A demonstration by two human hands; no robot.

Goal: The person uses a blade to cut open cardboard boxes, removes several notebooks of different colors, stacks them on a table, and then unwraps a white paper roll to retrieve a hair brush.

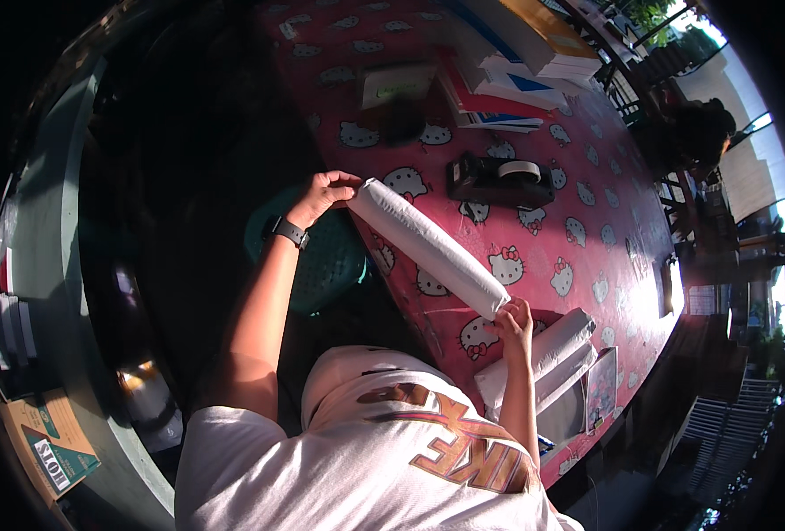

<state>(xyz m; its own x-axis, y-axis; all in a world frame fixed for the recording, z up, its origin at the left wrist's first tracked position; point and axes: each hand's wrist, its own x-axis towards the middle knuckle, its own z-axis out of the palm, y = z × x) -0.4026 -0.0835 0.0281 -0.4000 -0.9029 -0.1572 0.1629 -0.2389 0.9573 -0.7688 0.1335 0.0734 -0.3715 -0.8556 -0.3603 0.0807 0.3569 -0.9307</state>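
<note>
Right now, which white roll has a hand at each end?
The long roll stretching from the left hand to the right hand. The other roll lies just to the right of the right hand, gripped by neither.

Daylight glares brightly around two o'clock, and a white flare burns out the desk [621, 264] near three. Deep shadow swallows detail toward ten. Straight edges bow near the black fisheye rim; the centre looks fairly sharp.
</note>
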